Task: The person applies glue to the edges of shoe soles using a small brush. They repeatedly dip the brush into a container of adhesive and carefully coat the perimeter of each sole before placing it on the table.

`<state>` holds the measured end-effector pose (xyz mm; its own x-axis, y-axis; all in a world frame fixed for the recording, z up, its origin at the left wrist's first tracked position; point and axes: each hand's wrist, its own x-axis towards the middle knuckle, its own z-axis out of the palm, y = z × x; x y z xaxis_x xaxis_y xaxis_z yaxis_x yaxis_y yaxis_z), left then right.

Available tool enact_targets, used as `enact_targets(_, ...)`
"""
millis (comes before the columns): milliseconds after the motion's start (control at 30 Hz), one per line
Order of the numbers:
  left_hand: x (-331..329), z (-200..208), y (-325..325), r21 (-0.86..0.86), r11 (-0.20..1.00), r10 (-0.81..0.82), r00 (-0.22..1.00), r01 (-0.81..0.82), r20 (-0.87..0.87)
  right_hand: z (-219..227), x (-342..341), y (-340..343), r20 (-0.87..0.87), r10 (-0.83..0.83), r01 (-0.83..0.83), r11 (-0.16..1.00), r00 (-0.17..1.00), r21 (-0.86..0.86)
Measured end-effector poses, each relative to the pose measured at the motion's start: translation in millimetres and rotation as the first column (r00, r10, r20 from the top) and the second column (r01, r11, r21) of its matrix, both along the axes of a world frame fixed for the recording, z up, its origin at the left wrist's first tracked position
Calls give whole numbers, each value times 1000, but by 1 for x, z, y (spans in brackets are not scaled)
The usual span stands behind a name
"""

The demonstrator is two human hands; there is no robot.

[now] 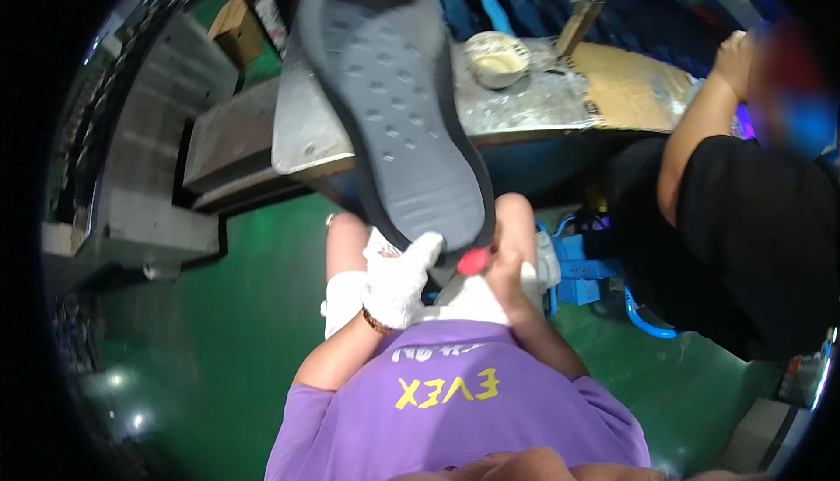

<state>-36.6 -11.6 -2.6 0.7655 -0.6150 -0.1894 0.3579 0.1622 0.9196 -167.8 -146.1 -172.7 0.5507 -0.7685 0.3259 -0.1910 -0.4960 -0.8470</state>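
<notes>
Green shop floor below, gloved left hand (398, 282) clamps grey shoe sole (394, 101) heel, tread up for access; right hand (506, 264) closed on red-handled tool (473, 261) at its edge.

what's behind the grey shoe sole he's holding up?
Behind the grey sole: a metal-topped bench carrying a pale glue bowl. The sole covers the bench's middle. The gloved left hand grips its lower end; the right hand holds a red-tipped tool.
</notes>
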Motion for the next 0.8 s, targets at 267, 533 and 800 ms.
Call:
enact_targets(267, -28, -13, -125, 23, 808, -588, 802, 589, 107, -2, 4, -10, -234, 64, -63, 998, 970, 12)
enact_targets(533, -39, -18, -297, -169, 766, -641, 718, 620, -273, -12, 10, -12, -251, 118, -127, 992, 961, -19)
enact_targets(800, 25, -46, -150, -115, 847, -529, 845, 519, -77, -27, 26, -10, -326, 178, -156, 983, 928, 92)
